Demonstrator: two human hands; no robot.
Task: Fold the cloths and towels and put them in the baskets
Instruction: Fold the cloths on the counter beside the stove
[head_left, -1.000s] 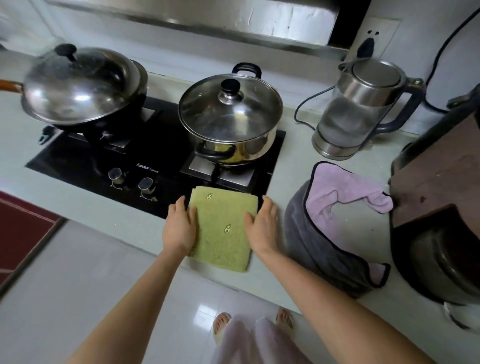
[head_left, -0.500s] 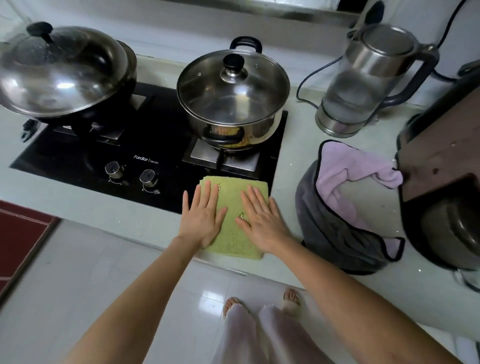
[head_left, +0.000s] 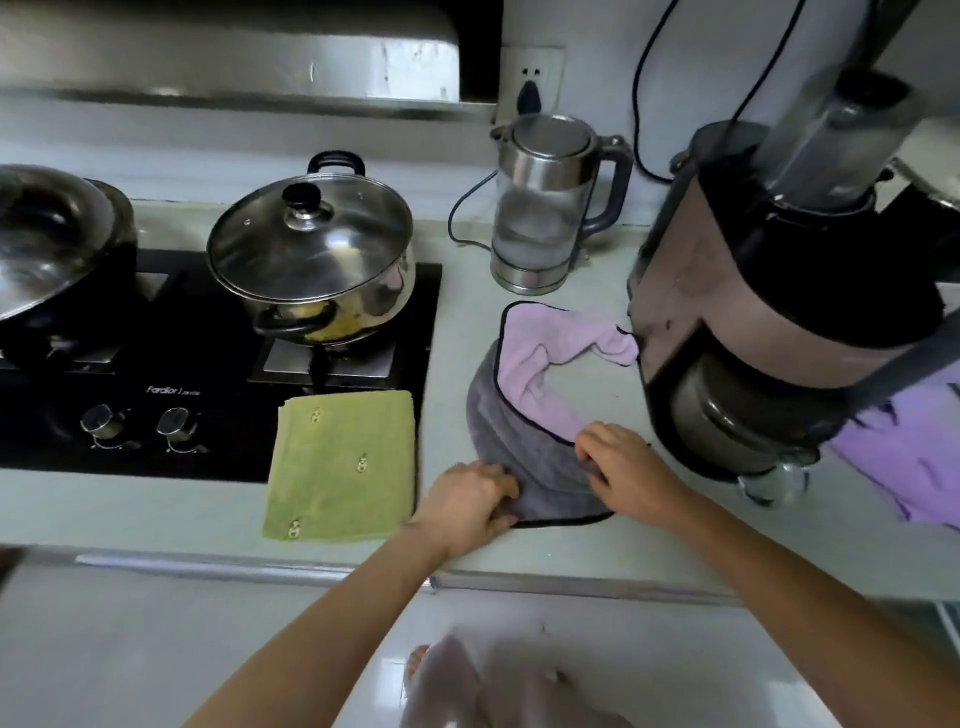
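Observation:
A folded green towel (head_left: 340, 462) lies flat at the counter's front, partly over the stove's edge, with no hand on it. To its right lies a crumpled grey-and-pink cloth (head_left: 524, 395) with dark trim. My left hand (head_left: 470, 506) grips its near left edge with curled fingers. My right hand (head_left: 626, 470) grips the near right part of the same cloth. A purple cloth (head_left: 904, 457) hangs at the far right behind an appliance. No basket is in view.
A black gas stove (head_left: 208, 364) carries a lidded steel pot (head_left: 311, 260) and a lidded wok (head_left: 47, 244). A glass kettle (head_left: 545, 208) stands behind the grey cloth. A tall dark blender-like appliance (head_left: 769, 280) stands right beside the cloth. The counter's front edge (head_left: 571, 579) runs below my hands.
Both hands left the green towel and moved right onto the grey-and-pink cloth, taking hold of its near edge. The view shifted to the right.

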